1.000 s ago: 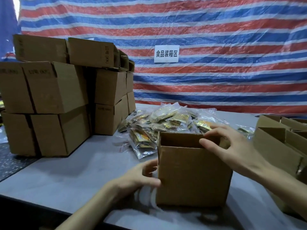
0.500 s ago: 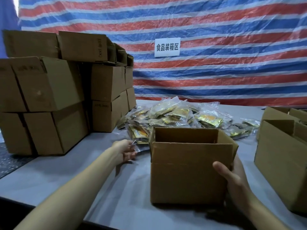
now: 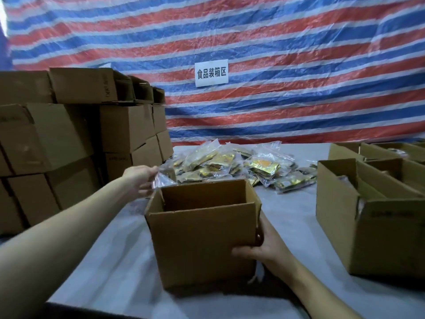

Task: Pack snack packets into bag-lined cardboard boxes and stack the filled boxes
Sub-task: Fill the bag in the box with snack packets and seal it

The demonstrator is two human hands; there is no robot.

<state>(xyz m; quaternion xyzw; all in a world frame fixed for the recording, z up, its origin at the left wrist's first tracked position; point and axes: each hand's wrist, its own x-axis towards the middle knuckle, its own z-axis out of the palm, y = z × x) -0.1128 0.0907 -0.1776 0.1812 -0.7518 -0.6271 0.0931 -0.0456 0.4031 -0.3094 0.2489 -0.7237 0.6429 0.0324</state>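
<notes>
On my feed, the open-topped cardboard box [image 3: 202, 238] stood on the grey table [image 3: 103, 261]. The right hand [image 3: 264, 249] gripped its lower right corner, thumb across the front face. The left hand [image 3: 140, 180] reached past the box's left rim and pinched a clear packet [image 3: 163, 179] at the near edge of the pile of snack packets [image 3: 241, 166]. Closed boxes [image 3: 57, 139] were stacked in tiers on the left, and more open boxes [image 3: 368, 215] sat on the right. Behind hung a red, white and blue striped tarp [image 3: 276, 42] with a white sign [image 3: 211, 73].
</notes>
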